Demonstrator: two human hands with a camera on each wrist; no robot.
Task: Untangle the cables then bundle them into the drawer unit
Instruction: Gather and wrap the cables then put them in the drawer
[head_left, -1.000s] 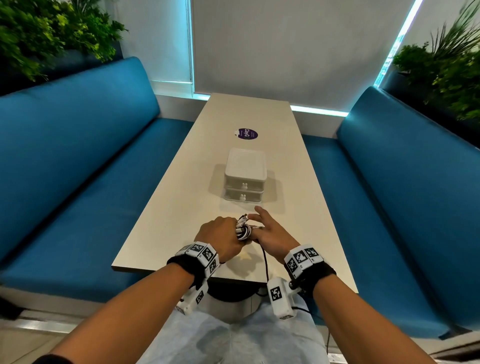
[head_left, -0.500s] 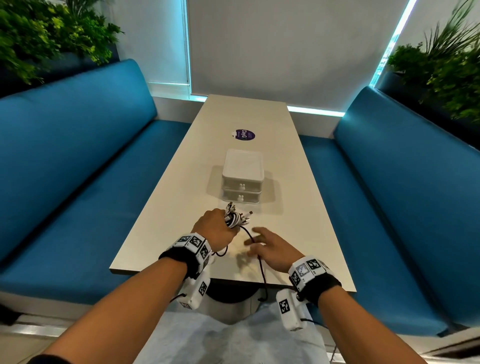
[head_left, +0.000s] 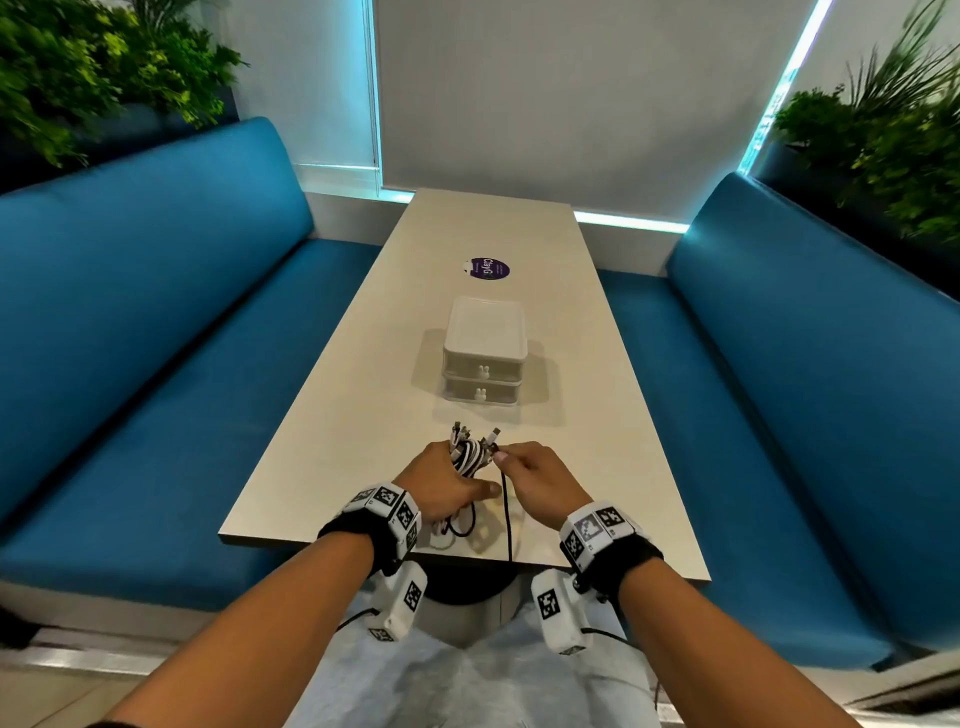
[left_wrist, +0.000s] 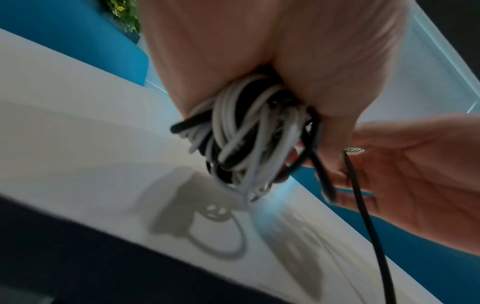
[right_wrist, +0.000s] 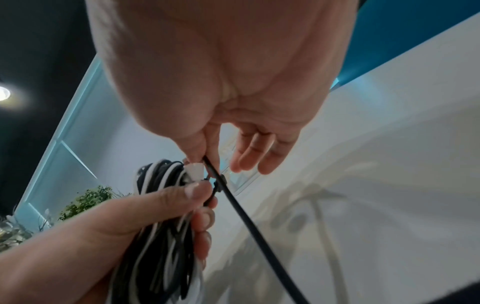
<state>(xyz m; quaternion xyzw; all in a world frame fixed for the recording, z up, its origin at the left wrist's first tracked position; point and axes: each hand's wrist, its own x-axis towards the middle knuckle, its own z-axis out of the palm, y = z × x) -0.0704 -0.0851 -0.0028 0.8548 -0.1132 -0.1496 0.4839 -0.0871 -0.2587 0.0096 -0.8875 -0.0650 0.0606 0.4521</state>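
A tangled bundle of black and white cables (head_left: 469, 453) (left_wrist: 249, 142) (right_wrist: 163, 236) is gripped in my left hand (head_left: 441, 480), just above the table's near end. Several plug ends stick up out of the fist. My right hand (head_left: 535, 475) pinches one black cable (head_left: 506, 519) (right_wrist: 249, 222) between thumb and forefinger close to the bundle; that cable runs down over the table's near edge. The white two-drawer unit (head_left: 483, 358) stands shut a short way beyond both hands, in the middle of the table.
The long beige table (head_left: 363, 415) has blue bench seats (head_left: 156, 338) on both sides and a purple round sticker (head_left: 487, 268) beyond the drawer unit. Plants stand behind the seat backs. A wall closes off the table's far end.
My right hand, which lay flat and open on the table half a second ago, has risen to the bundle and pinched the black cable. My left hand still holds the bundle.
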